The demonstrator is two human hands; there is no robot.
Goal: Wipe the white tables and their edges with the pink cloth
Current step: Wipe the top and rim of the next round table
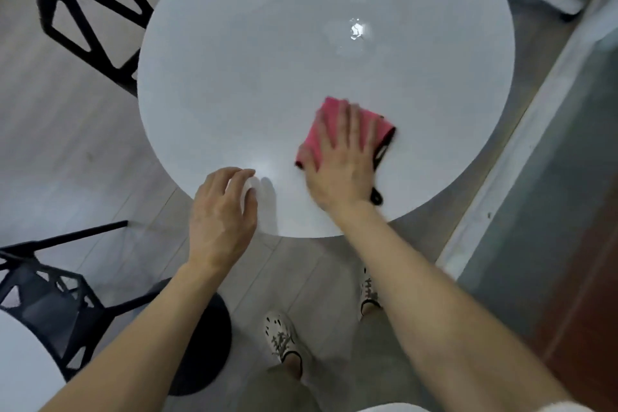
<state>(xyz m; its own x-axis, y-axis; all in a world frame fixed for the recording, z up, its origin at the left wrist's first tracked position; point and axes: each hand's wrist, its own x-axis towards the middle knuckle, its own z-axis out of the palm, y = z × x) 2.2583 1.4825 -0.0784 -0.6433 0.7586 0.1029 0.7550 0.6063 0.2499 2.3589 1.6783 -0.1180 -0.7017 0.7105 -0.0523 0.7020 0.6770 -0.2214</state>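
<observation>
- Pink cloth (pixel 341 130) lies folded flat on the near right part of the round white table (pixel 267 60), pinned under a person's right hand (pixel 341 157).
- The right hand's fingers are spread wide and flat across the cloth, pressing rather than pinching it; a dark-edged corner and loop stick out beside the wrist.
- The left hand (pixel 222 211) rests at the near rim, its fingers loosely curled and holding nothing, apparently steadying the table.
- The cloth looks soft, light and limp: it should slide easily on the glossy top and fold over the edge, best driven by a flat palm on its middle, or pinched around the rim for the edges.
- A wet glint (pixel 357 31) shows farther out, so the far side appears still to need wiping.
- Two black chairs (pixel 90 10) stand to the left; a second white table (pixel 20 361) peeks in near left.
</observation>
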